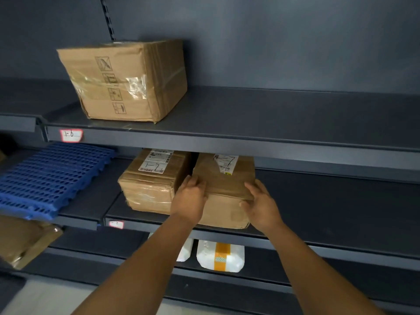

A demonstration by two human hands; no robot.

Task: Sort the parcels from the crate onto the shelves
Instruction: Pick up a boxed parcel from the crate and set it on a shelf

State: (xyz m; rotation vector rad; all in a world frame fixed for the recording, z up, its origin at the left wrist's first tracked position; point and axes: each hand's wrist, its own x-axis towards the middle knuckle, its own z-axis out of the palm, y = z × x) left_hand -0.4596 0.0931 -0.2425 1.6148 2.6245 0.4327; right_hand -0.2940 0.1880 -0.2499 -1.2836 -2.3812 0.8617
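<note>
Dark middle shelf (329,201), both hands (225,203) clasped around a cardboard parcel (223,192).

This is a parcel storeroom or courier pick-up point. Dark grey metal shelving (295,142) of the shop-gondola kind fills the view, with a slotted upright (106,17) on its back panel. Stuck to the edge of the upper shelf is a handwritten bin label (71,135) reading "1-6"; a second, blurred label (116,224) sits on the shelf edge below. Directly above the "1-6" label stands a taped cardboard carton (122,80) printed with handling symbols. Below that label's shelf sit two brown boxes carrying shipping labels (156,161) hand-marked "1-7". One level further down lie white courier bags (220,255), one of them taped.
</note>
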